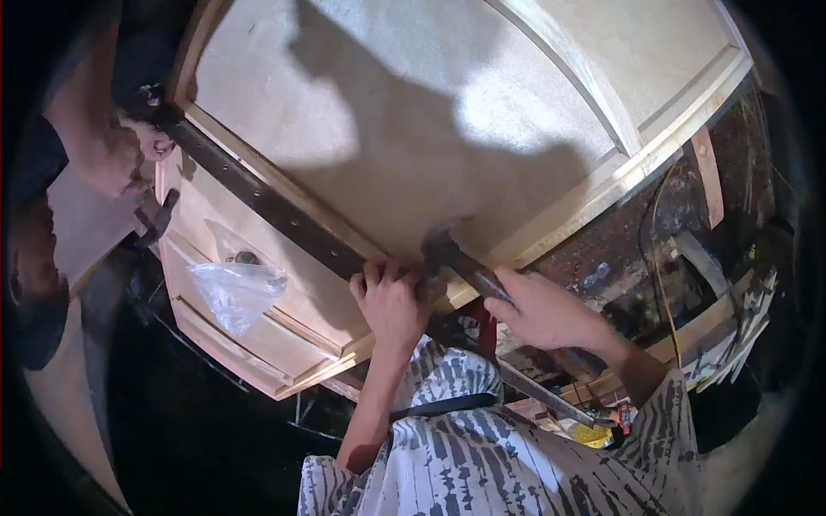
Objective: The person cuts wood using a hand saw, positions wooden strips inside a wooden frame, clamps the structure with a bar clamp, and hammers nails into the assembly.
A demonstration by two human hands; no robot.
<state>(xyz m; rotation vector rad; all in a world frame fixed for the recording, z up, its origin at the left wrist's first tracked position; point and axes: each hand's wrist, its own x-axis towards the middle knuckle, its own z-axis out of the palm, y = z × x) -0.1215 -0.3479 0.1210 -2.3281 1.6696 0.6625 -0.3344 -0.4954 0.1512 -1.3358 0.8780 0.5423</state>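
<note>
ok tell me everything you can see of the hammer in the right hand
The hammer has a dark, metal-looking head, slightly blurred, and a dark handle, material unclear. The right hand grips the handle, hiding part of it. It slants across the picture, head toward upper left, over the corner of the pale wooden frame, beside the left hand. Whether the head touches anything is unclear.

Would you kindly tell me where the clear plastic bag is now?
In the head view, the clear plastic bag lies at left, on the pale wooden panel beside the dark holed strip, left of the left hand.
</note>
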